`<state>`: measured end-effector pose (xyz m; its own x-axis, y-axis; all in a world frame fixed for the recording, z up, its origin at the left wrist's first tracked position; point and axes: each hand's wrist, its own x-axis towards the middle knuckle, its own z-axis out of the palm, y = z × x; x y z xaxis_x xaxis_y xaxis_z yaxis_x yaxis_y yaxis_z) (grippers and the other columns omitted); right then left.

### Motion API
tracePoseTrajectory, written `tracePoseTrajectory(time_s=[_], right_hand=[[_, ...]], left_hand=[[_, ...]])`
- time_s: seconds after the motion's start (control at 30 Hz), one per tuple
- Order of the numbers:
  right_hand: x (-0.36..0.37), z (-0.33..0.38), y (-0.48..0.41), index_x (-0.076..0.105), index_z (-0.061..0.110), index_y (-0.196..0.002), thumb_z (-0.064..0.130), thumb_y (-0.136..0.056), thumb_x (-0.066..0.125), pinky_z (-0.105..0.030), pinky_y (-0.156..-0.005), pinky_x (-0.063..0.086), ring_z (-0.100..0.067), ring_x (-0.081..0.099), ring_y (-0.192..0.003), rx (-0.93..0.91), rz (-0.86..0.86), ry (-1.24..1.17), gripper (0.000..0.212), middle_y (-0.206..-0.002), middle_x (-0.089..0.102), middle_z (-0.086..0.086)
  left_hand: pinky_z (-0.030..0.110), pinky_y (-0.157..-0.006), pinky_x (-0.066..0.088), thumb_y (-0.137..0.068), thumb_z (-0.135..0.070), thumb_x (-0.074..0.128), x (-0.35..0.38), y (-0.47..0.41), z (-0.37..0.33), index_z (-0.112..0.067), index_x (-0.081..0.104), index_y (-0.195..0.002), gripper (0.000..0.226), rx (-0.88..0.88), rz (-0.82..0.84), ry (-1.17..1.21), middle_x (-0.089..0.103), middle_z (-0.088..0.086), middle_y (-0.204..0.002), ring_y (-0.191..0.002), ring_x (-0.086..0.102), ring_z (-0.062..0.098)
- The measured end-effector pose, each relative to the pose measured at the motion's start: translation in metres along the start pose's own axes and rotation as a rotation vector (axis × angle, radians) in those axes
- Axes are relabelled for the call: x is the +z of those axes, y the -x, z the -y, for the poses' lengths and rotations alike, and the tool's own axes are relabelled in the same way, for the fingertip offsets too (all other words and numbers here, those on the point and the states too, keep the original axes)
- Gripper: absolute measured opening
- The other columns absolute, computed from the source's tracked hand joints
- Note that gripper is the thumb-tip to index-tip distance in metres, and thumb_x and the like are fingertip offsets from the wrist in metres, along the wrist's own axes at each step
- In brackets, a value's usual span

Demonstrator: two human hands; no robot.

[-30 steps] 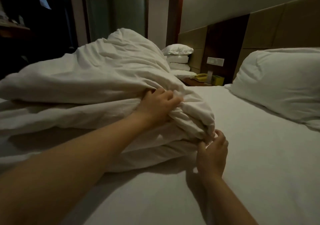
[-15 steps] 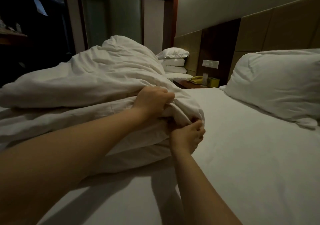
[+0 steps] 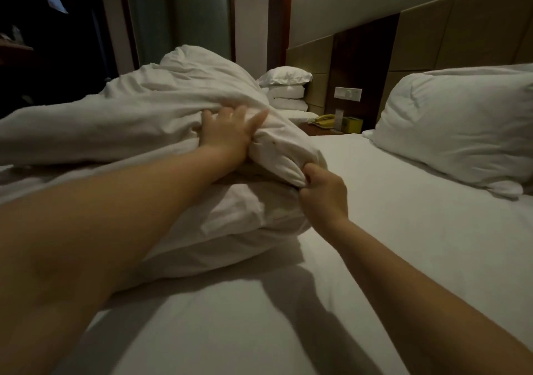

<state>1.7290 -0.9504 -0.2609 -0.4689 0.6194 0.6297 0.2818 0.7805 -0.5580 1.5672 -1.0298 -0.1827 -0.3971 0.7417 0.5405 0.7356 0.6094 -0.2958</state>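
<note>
Duvet (image 3: pixel 129 121), white, heaped in thick folds on the left half of the bed (image 3: pixel 389 245); change noted: left hand (image 3: pixel 227 134), clenched in the cloth half a second ago, now lies flat with fingers spread, pressing the top fold; right hand (image 3: pixel 324 196) has moved up to the bunched end and grips it in curled fingers; reading: hold passed to the right, end probably ready to be drawn out; both forearms stretched forward; pillow (image 3: pixel 455 126) well apart.
</note>
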Motion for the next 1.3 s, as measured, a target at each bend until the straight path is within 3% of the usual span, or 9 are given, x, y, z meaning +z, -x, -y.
tracePoseTrajectory(time_s=[0.13, 0.27, 0.37, 0.47, 0.57, 0.77, 0.97, 1.1, 1.3], right_hand=[[0.015, -0.041, 0.039, 0.053, 0.013, -0.09, 0.003, -0.085, 0.048, -0.031, -0.064, 0.031, -0.039, 0.058, -0.083, 0.206, 0.002, 0.067, 0.012, -0.096, 0.064, -0.019], [0.018, -0.054, 0.034, 0.049, 0.015, -0.121, 0.012, -0.091, 0.045, -0.033, -0.074, 0.04, -0.036, 0.058, -0.1, 0.403, 0.015, 0.003, 0.031, -0.116, 0.062, -0.013], [0.02, -0.057, 0.04, 0.048, 0.013, -0.123, 0.017, -0.092, 0.049, -0.035, -0.076, 0.042, -0.037, 0.058, -0.101, 0.435, -0.027, -0.065, 0.031, -0.114, 0.062, -0.014], [0.029, -0.052, 0.065, 0.045, 0.014, -0.103, 0.022, -0.087, 0.052, -0.032, -0.068, 0.034, -0.036, 0.057, -0.087, 0.339, -0.168, -0.12, 0.019, -0.094, 0.055, -0.013], [0.038, -0.033, 0.081, 0.045, 0.016, -0.098, 0.028, -0.077, 0.052, -0.022, -0.069, 0.029, -0.013, 0.042, -0.076, -0.029, -0.304, -0.186, 0.025, -0.086, 0.046, -0.002], [0.082, 0.001, 0.105, 0.063, 0.014, -0.074, 0.025, -0.084, 0.049, -0.032, -0.062, 0.038, -0.025, 0.055, -0.065, -0.658, 0.074, 0.165, 0.021, -0.071, 0.059, -0.001], [0.097, 0.025, 0.112, 0.068, 0.011, -0.089, 0.024, -0.082, 0.056, -0.036, -0.066, 0.048, -0.028, 0.058, -0.077, -0.656, 0.089, 0.335, 0.019, -0.087, 0.064, -0.005], [0.107, 0.045, 0.11, 0.072, 0.009, -0.088, 0.028, -0.057, 0.087, -0.035, -0.062, 0.053, -0.031, 0.064, -0.065, -0.406, 0.348, 0.52, 0.039, -0.078, 0.069, -0.009], [0.131, 0.076, 0.099, 0.054, 0.005, -0.128, 0.017, -0.088, 0.062, -0.035, -0.088, 0.047, -0.032, 0.059, -0.107, -0.272, 0.41, 0.564, 0.043, -0.119, 0.06, -0.017]], left_hand=[[0.045, -0.096, 0.032, -0.093, -0.044, 0.048, 0.018, 0.008, -0.026, -0.032, 0.021, -0.145, 0.059, 0.183, -0.094, -0.089, 0.041, 0.007, -0.14, -0.123, 0.042, 0.03], [0.045, -0.098, 0.029, -0.091, -0.046, 0.051, 0.022, 0.026, -0.038, -0.026, 0.022, -0.145, 0.064, 0.203, -0.066, -0.099, 0.038, 0.01, -0.14, -0.126, 0.038, 0.031], [0.051, -0.105, 0.027, -0.089, -0.037, 0.057, 0.021, 0.051, -0.029, -0.019, 0.029, -0.145, 0.065, 0.254, -0.186, 0.024, 0.04, 0.014, -0.142, -0.131, 0.037, 0.032], [0.055, -0.104, 0.031, -0.083, -0.034, 0.052, 0.033, 0.111, 0.004, -0.015, 0.036, -0.139, 0.061, 0.365, -0.41, 0.139, 0.044, 0.014, -0.141, -0.131, 0.038, 0.031], [0.052, -0.104, 0.028, -0.086, -0.031, 0.046, 0.06, 0.191, 0.046, -0.014, 0.037, -0.136, 0.053, 0.383, -0.461, 0.159, 0.038, 0.011, -0.141, -0.131, 0.037, 0.028], [0.05, -0.097, 0.036, -0.083, -0.019, 0.053, 0.086, 0.272, 0.117, -0.019, 0.047, -0.126, 0.043, 0.171, -0.425, 0.141, 0.046, 0.009, -0.127, -0.117, 0.047, 0.03], [0.047, -0.095, 0.038, -0.082, -0.022, 0.06, 0.09, 0.281, 0.136, -0.023, 0.059, -0.114, 0.031, 0.333, -0.419, 0.17, 0.048, 0.011, -0.126, -0.113, 0.049, 0.029], [0.051, -0.1, 0.033, -0.091, -0.03, 0.052, 0.096, 0.255, 0.115, -0.031, 0.058, -0.121, 0.03, 0.327, -0.415, 0.096, 0.052, 0.012, -0.136, -0.118, 0.047, 0.03], [0.053, -0.113, 0.003, -0.071, -0.048, 0.069, 0.094, 0.207, 0.106, -0.035, 0.041, -0.141, 0.076, 0.244, -0.108, -0.076, 0.022, 0.008, -0.154, -0.14, 0.017, 0.038]])
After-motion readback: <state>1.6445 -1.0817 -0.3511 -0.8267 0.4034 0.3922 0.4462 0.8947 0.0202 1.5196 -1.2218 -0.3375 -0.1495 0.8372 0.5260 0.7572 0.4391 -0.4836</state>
